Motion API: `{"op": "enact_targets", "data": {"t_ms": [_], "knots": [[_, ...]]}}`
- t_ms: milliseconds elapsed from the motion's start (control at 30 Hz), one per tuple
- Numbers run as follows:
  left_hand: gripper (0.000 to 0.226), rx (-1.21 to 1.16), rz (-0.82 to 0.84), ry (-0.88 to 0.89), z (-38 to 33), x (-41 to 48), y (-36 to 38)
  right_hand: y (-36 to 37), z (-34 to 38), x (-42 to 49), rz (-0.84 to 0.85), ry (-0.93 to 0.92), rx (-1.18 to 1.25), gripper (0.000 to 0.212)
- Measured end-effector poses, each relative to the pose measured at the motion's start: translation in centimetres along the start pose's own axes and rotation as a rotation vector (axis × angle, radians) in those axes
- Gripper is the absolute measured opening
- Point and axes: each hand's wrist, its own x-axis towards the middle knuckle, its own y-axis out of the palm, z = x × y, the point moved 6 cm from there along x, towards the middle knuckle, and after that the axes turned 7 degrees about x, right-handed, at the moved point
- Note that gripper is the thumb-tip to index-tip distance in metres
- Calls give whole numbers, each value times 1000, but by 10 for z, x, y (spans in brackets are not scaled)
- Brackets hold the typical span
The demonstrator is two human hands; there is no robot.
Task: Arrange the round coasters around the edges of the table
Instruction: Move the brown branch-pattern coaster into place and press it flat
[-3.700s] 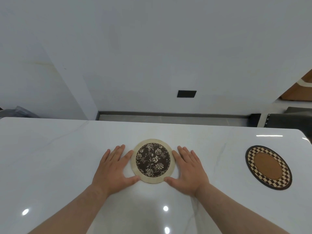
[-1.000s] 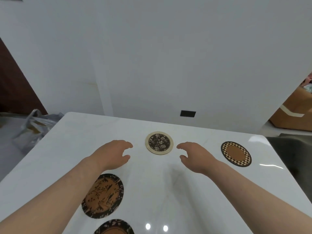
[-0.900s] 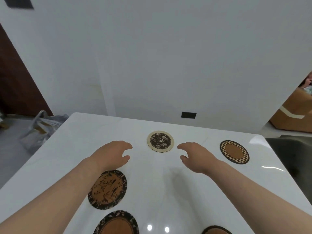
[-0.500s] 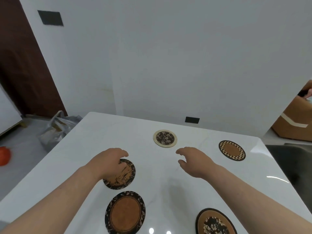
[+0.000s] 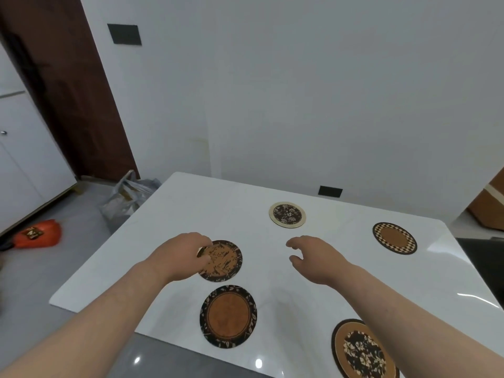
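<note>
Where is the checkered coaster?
In the head view the checkered coaster lies flat near the table's far right corner, right of the cream-rimmed flower coaster and beyond the right hand.

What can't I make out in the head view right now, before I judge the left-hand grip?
- Left hand covers the left edge of the bamboo-print coaster; fingertip contact hidden.
- Dark-flower coaster: partly behind the right forearm, cut by the bottom edge.
- Orange object on the floor: blurred, label unreadable.
- Table: near side out of frame.
</note>
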Motion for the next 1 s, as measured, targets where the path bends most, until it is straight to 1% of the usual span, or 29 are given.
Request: {"op": "enact_targets", "data": {"t_ms": [167,333,633,1000], "knots": [[41,-11,-3,-50,22,-11,0,13,23,8,29,-41,-9,41],[42,-12,48,-94,53,-19,10,31,44,18,88,-73,-70,42],[40,-46,93,-126,111,-24,9,62,77,25,122,9,-12,42],[40,-62,143,-53,144,-14,26,90,101,26,99,123,31,43]]}}
